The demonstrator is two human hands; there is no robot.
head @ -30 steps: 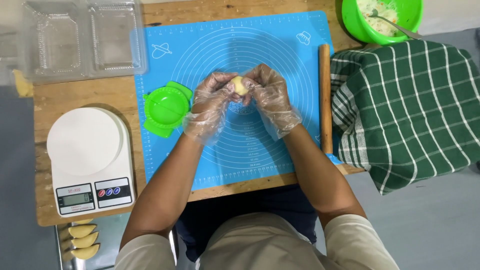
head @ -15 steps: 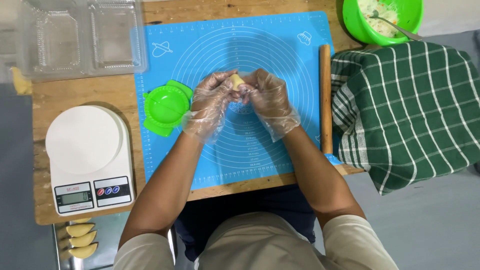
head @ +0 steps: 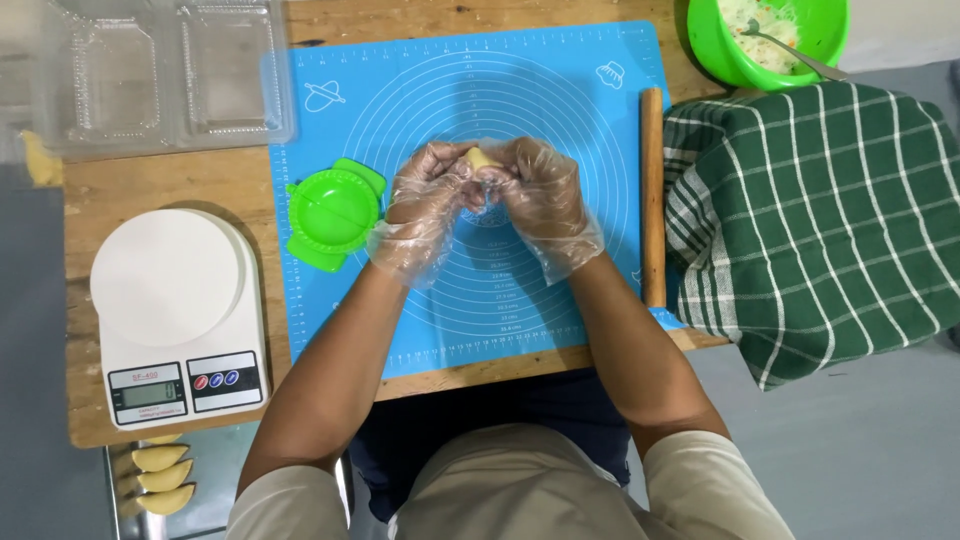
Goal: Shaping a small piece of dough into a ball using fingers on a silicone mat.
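Thin, crinkled clear plastic gloves (head: 420,215) above a smooth, matt blue silicone mat (head: 560,90). Left of the mat: glossy green plastic press (head: 333,212), white plastic scale (head: 175,310), clear plastic tray (head: 160,75). Right of it: wooden pin (head: 652,195), woven checked cloth (head: 830,220). Beneath: grained wooden table (head: 170,180).

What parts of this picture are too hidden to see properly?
All in the head view:
- Dough piece: mostly hidden by the left hand and right hand; only a tip shows.
- Green bowl: cut off by the top edge.
- Clear plastic trays: cut off at the top.
- Shaped dumplings: partly cut off by the bottom edge.
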